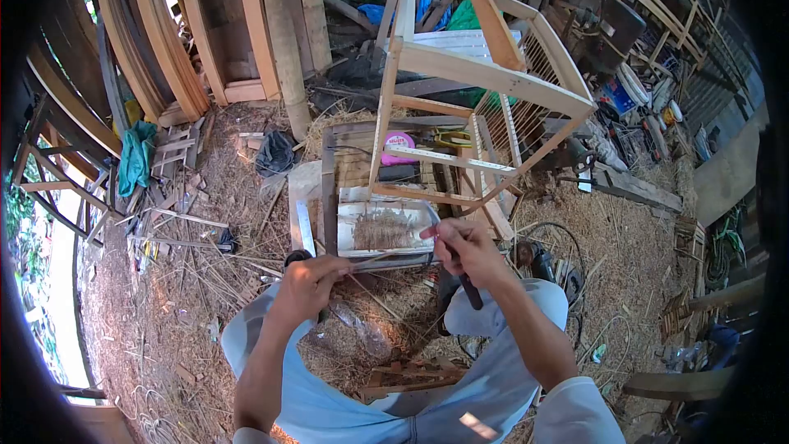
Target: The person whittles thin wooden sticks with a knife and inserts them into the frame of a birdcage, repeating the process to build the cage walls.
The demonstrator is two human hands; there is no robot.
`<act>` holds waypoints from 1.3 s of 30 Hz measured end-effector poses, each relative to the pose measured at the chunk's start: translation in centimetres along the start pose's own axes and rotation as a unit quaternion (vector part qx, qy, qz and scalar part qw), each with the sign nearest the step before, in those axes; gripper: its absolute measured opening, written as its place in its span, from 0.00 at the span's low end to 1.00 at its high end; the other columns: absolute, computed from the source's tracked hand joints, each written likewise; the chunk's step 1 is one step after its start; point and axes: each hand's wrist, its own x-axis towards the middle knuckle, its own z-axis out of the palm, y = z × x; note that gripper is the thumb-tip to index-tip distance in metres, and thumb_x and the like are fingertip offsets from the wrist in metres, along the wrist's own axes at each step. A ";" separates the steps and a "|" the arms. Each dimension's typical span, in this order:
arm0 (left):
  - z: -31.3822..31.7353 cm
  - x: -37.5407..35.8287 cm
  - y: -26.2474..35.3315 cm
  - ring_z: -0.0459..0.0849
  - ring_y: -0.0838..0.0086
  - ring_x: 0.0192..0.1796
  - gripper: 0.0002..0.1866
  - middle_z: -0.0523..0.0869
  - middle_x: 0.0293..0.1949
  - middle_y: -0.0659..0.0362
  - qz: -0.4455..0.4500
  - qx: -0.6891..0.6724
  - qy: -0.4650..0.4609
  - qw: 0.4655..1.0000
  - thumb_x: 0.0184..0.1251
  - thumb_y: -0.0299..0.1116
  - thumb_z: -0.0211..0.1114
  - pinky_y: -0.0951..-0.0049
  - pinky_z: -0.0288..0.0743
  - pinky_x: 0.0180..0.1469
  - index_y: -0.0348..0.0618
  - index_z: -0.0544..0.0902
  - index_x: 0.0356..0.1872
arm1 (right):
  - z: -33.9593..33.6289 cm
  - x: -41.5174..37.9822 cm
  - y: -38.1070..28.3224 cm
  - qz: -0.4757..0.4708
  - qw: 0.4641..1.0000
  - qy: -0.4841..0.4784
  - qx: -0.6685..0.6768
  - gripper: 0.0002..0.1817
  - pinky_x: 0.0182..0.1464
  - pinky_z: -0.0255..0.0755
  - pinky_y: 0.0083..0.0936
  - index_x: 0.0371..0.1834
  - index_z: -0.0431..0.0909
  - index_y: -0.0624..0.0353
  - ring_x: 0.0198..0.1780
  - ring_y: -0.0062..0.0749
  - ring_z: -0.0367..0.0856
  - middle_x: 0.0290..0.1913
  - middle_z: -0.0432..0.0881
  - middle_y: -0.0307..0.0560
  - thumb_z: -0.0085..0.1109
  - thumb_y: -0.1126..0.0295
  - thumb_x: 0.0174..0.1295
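My left hand (pixel 308 284) is closed in a pinch on a thin wooden strip (pixel 374 258), which reaches across toward my other hand. My right hand (pixel 470 253) wraps round a knife (pixel 472 293); its dark handle sticks out below the fist and the curved blade points up and away. Both hands are above my knees, at the near edge of a low wooden bench (pixel 330 197). Just beyond them lies a worn, whitish board (pixel 353 234) with a rough brown patch. A flat metal blade (pixel 305 226) with a black grip lies near my left hand.
A slatted wooden frame (pixel 493 78) stands tilted on the bench's far right. A pink round container (pixel 399 145) and a dark block (pixel 399 173) lie behind the board. Shavings and sticks cover the floor. Curved timbers (pixel 156 33) lean at left; a black bag (pixel 275 154) lies nearby.
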 end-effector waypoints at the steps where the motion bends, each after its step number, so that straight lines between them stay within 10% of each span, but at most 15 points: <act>1: 0.2 0.1 -0.2 0.85 0.57 0.36 0.09 0.85 0.37 0.49 0.002 0.001 0.002 1.000 0.55 0.17 0.61 0.67 0.78 0.36 0.35 0.81 0.38 | 0.0 0.0 -0.1 -0.002 1.000 0.000 -0.001 0.20 0.17 0.48 0.14 0.47 0.76 0.66 0.16 0.14 0.57 0.19 0.68 0.33 0.48 0.57 0.71; 6: 1.4 0.4 1.0 0.85 0.57 0.37 0.10 0.85 0.35 0.49 0.016 0.016 0.040 0.999 0.55 0.16 0.61 0.66 0.78 0.37 0.35 0.81 0.38 | 2.0 -0.6 1.0 0.015 0.989 -0.039 0.142 0.21 0.17 0.51 0.15 0.53 0.75 0.64 0.17 0.14 0.61 0.19 0.69 0.33 0.45 0.56 0.72; 15: 1.5 0.8 0.3 0.85 0.58 0.37 0.09 0.85 0.35 0.50 0.017 -0.071 -0.009 0.997 0.57 0.17 0.61 0.67 0.79 0.39 0.34 0.81 0.39 | 1.0 0.2 0.6 0.051 0.995 -0.084 0.015 0.17 0.18 0.56 0.14 0.50 0.78 0.63 0.16 0.13 0.61 0.25 0.79 0.38 0.46 0.61 0.72; 24: -2.7 -0.9 -1.9 0.85 0.57 0.37 0.05 0.86 0.34 0.50 -0.069 -0.024 0.004 0.997 0.60 0.21 0.60 0.68 0.78 0.41 0.37 0.83 0.36 | -4.0 -0.6 -1.2 -0.002 0.990 0.138 -0.030 0.18 0.16 0.53 0.14 0.45 0.79 0.62 0.15 0.14 0.60 0.19 0.72 0.34 0.44 0.60 0.72; 32: 0.8 1.1 -0.5 0.83 0.52 0.32 0.08 0.82 0.28 0.48 -0.028 0.050 0.007 0.998 0.64 0.24 0.57 0.61 0.75 0.34 0.42 0.77 0.44 | 1.6 -0.2 1.3 -0.005 0.993 -0.119 -0.014 0.19 0.18 0.54 0.14 0.50 0.73 0.62 0.17 0.14 0.59 0.20 0.68 0.33 0.39 0.58 0.74; 39: 2.9 1.9 1.7 0.83 0.54 0.39 0.12 0.83 0.39 0.48 0.021 -0.012 0.001 1.000 0.60 0.19 0.58 0.63 0.77 0.39 0.40 0.78 0.46 | 3.8 -0.2 1.4 0.020 0.994 -0.057 0.086 0.19 0.19 0.48 0.14 0.59 0.69 0.57 0.18 0.12 0.54 0.21 0.66 0.31 0.38 0.58 0.74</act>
